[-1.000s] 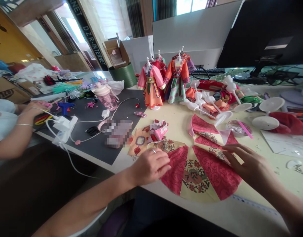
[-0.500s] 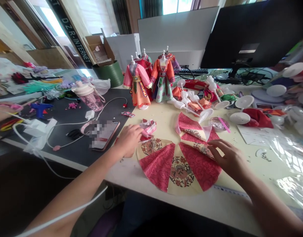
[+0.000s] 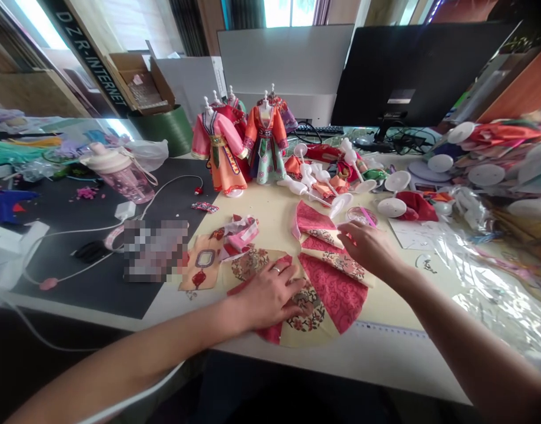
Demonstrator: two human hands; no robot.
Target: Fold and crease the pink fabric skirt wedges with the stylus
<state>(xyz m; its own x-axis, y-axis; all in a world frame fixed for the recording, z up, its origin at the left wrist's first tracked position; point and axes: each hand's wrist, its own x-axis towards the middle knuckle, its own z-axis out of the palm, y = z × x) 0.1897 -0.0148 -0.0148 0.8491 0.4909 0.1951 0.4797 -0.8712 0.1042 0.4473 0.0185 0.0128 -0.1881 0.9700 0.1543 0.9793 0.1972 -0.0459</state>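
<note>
A round patchwork cloth [image 3: 332, 288] of red and cream floral wedges lies on the table, its far right part folded over. My left hand [image 3: 272, 288], with a ring on one finger, rests flat on its left half, fingers spread. At the folded far right edge, my right hand [image 3: 362, 244] has its fingertips drawn together on the cloth; the exact grip is partly hidden. Left of the circle lie an orange patterned fabric piece [image 3: 199, 262] and a crumpled pink and white strip [image 3: 239, 235].
Small dressed mannequins [image 3: 221, 153] stand at the back, with white doll stands [image 3: 314, 182] lying beside them. A small dish [image 3: 357, 215] with a pink stick sits behind my right hand. A bottle [image 3: 120, 174], cables, a ruler [image 3: 389, 330] and clear plastic [image 3: 486, 294] lie around.
My left hand has left the pink and white strip and moved right onto the cloth. My right hand has shifted towards the far edge of the folded part. The view has turned slightly right.
</note>
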